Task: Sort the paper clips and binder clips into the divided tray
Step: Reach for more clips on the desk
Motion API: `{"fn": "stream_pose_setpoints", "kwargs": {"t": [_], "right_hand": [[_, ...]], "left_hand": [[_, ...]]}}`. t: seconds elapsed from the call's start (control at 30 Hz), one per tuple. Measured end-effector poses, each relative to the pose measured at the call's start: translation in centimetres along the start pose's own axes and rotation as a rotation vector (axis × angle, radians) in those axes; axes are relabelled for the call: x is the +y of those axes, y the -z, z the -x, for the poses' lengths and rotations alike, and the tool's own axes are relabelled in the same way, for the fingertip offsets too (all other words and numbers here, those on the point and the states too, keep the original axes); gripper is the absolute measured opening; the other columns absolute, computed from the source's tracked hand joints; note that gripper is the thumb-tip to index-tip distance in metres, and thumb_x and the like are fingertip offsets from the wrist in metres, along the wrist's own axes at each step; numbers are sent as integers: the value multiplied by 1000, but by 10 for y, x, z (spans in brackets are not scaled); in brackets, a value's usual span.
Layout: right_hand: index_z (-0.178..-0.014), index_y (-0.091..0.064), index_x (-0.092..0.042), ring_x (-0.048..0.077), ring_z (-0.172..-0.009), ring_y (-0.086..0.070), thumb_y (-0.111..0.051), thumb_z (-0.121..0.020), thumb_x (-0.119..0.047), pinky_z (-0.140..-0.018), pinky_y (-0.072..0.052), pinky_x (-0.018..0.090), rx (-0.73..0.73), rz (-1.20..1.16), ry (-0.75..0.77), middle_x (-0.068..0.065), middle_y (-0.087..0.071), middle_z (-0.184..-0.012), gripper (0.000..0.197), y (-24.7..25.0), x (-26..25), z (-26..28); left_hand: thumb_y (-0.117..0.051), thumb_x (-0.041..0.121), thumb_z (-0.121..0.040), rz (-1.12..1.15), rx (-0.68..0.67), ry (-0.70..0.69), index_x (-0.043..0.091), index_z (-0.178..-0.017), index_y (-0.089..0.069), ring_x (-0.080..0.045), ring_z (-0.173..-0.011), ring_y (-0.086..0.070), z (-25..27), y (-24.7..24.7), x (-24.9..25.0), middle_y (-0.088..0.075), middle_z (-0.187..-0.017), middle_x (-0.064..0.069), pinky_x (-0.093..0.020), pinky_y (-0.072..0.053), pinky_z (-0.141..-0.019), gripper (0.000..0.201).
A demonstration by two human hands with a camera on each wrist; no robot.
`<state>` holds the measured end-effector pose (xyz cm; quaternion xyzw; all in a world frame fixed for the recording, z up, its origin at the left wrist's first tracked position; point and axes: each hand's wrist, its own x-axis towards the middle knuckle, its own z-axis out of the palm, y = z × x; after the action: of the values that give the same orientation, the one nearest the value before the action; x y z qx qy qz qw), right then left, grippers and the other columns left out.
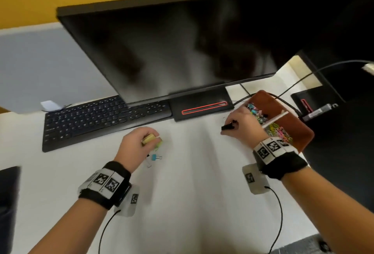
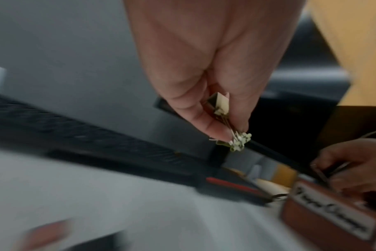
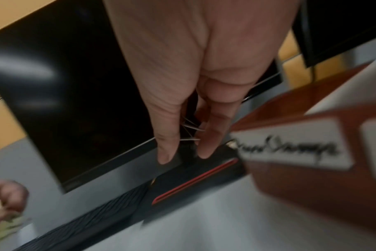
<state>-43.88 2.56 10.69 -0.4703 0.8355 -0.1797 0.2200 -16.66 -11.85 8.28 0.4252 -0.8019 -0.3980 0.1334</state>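
Note:
My left hand (image 1: 141, 139) pinches a pale yellow binder clip (image 1: 149, 139) just above the white desk; the clip (image 2: 221, 105) shows between thumb and finger in the left wrist view. A blue binder clip (image 1: 154, 157) and a wire clip lie on the desk under that hand. My right hand (image 1: 238, 124) grips a black binder clip (image 1: 228, 126) beside the brown divided tray (image 1: 299, 132), whose far compartment holds binder clips (image 1: 255, 111) and near compartment coloured paper clips (image 1: 280, 132). The black clip's wire handles (image 3: 190, 129) show between the fingers.
A black keyboard (image 1: 97, 118) lies behind the left hand. A large dark monitor (image 1: 182, 47) overhangs the desk on a stand base (image 1: 202, 107) with a red stripe. Cables (image 1: 283, 96) run behind the tray. A second dark unit (image 1: 315, 100) stands at the right.

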Motion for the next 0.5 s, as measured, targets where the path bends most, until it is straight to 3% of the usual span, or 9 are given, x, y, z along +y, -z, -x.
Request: {"fn": "stream_pose_setpoints", "kwargs": {"t": [0.07,0.17,0.27,0.33,0.37,0.43,0.5], "right_hand": [[-86,-69,-6,23,-91,-51,-82,-66,-15,-79,-38,22,94,-22,-52,6,-50,-96,25,26,23,-3],[-92,-64,-13,17,-87,-45,-78,-71,-22,-78,-36,23,106,44,-143,3,-45,-103,26,53,51,-10],[-98,-62,-12,20,-83,-48,-78,-72,-21,-78,-39,26,75,64,-215,1,-40,-99,31,68,67,-22],[-105,-61,-12,25,-85,-53,-75,-73,-14,-83,-44,28,48,67,-217,4,-42,-99,35,72,73,-29],[-111,-59,-14,27,-91,-55,-73,-74,-10,-89,-47,32,19,65,-218,7,-45,-104,39,72,76,-32],[-123,-51,-19,32,-106,-56,-65,-77,1,-98,-47,37,-38,50,-225,12,-47,-121,52,73,80,-36],[-128,-46,-22,31,-113,-55,-57,-80,8,-99,-47,37,-22,37,-214,11,-44,-129,58,73,81,-38]], "left_hand": [[-72,19,-78,60,-35,-103,25,-85,-66,1,-72,-53,-19,-23,47,-61,-85,14,-13,-43,-69,11],[-75,23,-74,230,-67,-207,29,-81,-65,-8,-79,-61,-57,-71,112,-64,-83,10,-31,-53,-78,14],[-75,19,-75,389,-100,-183,18,-87,-67,-18,-74,-63,-84,-120,172,-63,-79,4,-37,-58,-73,14],[-73,18,-78,414,-165,-124,11,-101,-66,-17,-80,-61,-96,-150,199,-64,-90,-3,-29,-57,-76,25],[-71,23,-80,377,-199,-95,10,-110,-64,-17,-90,-61,-101,-162,205,-66,-102,-6,-28,-54,-85,33],[-65,34,-84,242,-233,-66,13,-123,-57,-19,-108,-58,-107,-173,205,-61,-122,-6,-33,-46,-99,44],[-61,36,-86,142,-195,-81,16,-123,-58,-19,-110,-56,-106,-166,193,-58,-124,-4,-34,-44,-101,42]]}}
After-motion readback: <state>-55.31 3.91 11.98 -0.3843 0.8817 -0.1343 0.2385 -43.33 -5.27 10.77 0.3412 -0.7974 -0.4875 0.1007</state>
